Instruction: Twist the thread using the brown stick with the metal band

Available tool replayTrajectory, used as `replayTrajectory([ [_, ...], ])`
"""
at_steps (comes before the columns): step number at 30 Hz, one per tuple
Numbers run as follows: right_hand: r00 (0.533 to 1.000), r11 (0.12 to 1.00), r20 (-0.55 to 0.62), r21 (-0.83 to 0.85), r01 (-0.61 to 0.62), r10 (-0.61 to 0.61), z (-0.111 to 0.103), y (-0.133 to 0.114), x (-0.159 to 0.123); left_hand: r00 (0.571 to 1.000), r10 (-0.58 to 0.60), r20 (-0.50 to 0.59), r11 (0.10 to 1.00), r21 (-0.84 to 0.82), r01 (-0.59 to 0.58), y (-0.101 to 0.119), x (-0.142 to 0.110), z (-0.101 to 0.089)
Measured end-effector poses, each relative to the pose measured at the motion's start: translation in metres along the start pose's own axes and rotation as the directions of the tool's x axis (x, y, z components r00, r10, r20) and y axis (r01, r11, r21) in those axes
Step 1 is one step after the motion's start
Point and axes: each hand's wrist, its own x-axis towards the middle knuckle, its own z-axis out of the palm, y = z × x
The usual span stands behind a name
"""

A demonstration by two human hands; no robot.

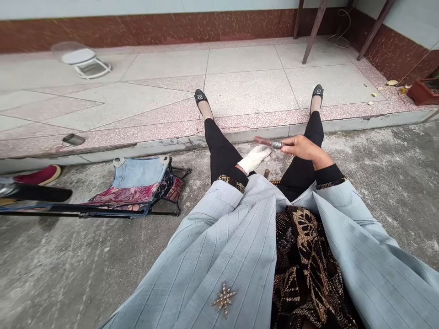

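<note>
My right hand (303,148) is bare and closed around one end of a brown stick (263,140). Silver wire (275,144) is wound in a coil around the stick near my right fingertips. My left hand (255,157) wears a white glove and is just below the stick. Its fingers are curled together; whatever they may pinch is too small or hidden to name. Both hands are above the gap between my knees. Beneath them, the end of a short wooden piece (266,173) shows between my legs.
On the left stands a folding recliner (137,176) with patched fabric; a person's red shoe (37,176) is beside it. My feet rest on a raised tiled step (247,82). A white stool (85,61), a small metal can (73,139) and a planter (423,91) stand on it.
</note>
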Motion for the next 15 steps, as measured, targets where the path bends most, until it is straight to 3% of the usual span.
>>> replayTrajectory([
  [2, 0.99, 1.0, -0.141, 0.008, -0.014, 0.015, 0.004, -0.001, 0.006, 0.998, -0.027, 0.061, 0.999, 0.021, 0.026, 0.0, -0.001, 0.001],
  [4, 0.978, 0.998, -0.2, 0.006, -0.065, 0.064, 0.007, -0.002, 0.01, 0.993, -0.055, 0.1, 0.997, 0.064, 0.048, 0.0, -0.003, 0.002],
  [7, 0.956, 0.967, -0.258, -0.172, -0.19, 0.142, 0.01, -0.002, 0.012, 0.992, -0.053, 0.112, 0.988, 0.151, 0.036, 0.002, -0.004, 0.006],
  [11, 0.936, 0.775, -0.274, -0.533, -0.339, 0.221, 0.014, -0.001, 0.009, 0.998, -0.045, 0.044, 0.926, 0.377, 0.025, 0.002, -0.003, 0.009],
  [15, 0.915, 0.605, -0.167, -0.704, -0.371, 0.367, 0.018, -0.003, 0.01, 1.0, 0.009, 0.012, 0.779, 0.626, -0.014, 0.0, -0.001, 0.009],
])
